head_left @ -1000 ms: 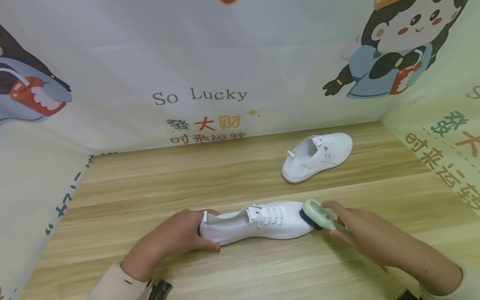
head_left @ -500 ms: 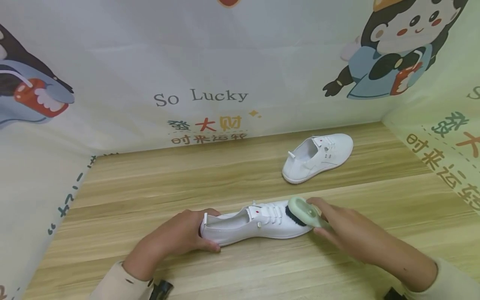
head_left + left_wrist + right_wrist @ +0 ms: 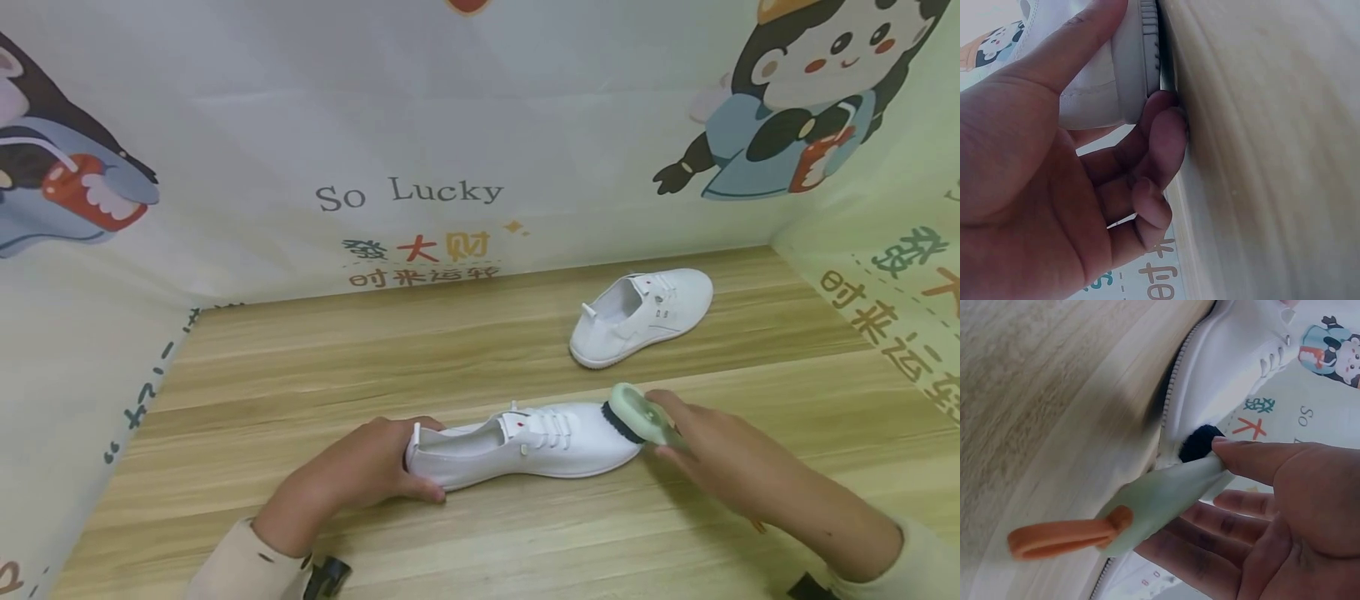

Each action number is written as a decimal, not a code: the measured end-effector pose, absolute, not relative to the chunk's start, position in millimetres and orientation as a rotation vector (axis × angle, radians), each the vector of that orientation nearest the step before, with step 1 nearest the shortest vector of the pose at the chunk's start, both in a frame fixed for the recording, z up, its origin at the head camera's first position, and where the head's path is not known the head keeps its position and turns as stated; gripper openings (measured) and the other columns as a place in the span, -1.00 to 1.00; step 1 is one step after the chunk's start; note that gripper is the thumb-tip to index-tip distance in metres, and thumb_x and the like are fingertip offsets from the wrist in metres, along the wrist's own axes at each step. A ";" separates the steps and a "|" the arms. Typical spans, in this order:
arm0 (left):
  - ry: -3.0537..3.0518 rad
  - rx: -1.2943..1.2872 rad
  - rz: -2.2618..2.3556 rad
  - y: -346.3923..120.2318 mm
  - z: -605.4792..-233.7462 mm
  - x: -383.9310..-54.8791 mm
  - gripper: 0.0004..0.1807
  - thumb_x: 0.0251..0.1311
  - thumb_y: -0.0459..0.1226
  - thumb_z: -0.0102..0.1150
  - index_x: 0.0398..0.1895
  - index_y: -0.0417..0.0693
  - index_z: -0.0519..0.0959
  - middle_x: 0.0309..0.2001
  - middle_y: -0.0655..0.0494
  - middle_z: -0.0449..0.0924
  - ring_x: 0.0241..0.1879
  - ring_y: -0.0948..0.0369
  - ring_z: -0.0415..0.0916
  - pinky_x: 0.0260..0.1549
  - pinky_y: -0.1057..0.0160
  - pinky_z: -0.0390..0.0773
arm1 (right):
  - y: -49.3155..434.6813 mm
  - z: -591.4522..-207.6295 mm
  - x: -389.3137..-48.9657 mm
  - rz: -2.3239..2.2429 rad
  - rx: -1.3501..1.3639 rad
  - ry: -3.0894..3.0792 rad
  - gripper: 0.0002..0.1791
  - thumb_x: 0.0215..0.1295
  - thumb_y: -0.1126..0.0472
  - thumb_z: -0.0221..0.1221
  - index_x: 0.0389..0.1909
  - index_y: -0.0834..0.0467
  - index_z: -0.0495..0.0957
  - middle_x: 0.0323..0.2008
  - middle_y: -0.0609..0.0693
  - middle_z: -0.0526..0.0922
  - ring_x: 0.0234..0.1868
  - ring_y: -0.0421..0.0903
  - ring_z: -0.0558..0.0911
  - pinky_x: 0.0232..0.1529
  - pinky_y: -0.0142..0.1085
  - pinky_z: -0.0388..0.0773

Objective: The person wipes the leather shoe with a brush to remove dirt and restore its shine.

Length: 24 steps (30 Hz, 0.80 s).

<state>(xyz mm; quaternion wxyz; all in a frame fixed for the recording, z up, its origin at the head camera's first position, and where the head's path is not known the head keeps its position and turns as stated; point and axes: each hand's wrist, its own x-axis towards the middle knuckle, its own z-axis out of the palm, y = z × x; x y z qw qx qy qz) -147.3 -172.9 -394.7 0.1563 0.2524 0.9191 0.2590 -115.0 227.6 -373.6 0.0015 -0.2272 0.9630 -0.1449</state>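
Observation:
A white lace-up shoe [image 3: 577, 437] lies sole down on the wooden table, toe pointing right. My left hand [image 3: 375, 467] grips its heel, thumb on the near side; in the left wrist view the thumb presses the heel [image 3: 1094, 94] and the fingertips curl by the sole. In my right hand [image 3: 720, 446] is a pale green shoe brush [image 3: 637, 414], its dark bristles on the toe. The right wrist view shows the brush handle [image 3: 1160, 500] with an orange loop [image 3: 1066, 537], pinched between thumb and fingers.
Behind, at the right, a second white shoe [image 3: 641, 317] stands on the wooden tabletop [image 3: 360, 350]. Printed white sheets [image 3: 420, 108] with cartoon figures and lettering wall off the back and both sides.
The brush went left over the toe toward the laces, then back right to the toe's tip. My left hand kept its hold on the heel. The view has shifted slightly.

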 end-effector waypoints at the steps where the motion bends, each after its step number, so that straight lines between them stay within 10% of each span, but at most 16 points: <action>1: 2.630 0.725 0.743 -173.2 -394.4 -147.3 -0.26 -0.11 0.11 0.53 0.18 0.09 0.56 -0.21 0.38 0.66 -0.27 0.40 0.51 -0.12 0.25 0.54 | 229.3 -373.2 -113.8 -0.447 -0.717 3.015 -0.38 0.27 0.18 0.34 0.29 0.20 0.33 -0.29 0.03 0.67 -0.33 -0.14 0.63 -0.41 -0.24 0.57; 24: 2.615 0.742 0.743 -172.1 -392.5 -146.4 -0.33 -0.08 0.08 0.53 0.13 0.10 0.57 -0.24 0.39 0.64 -0.30 0.39 0.50 -0.17 0.25 0.53 | 210.3 -372.4 -115.9 -0.484 -0.826 3.055 -0.38 0.30 0.17 0.31 0.33 0.14 0.34 -0.18 0.13 0.71 -0.23 -0.01 0.70 -0.32 -0.11 0.66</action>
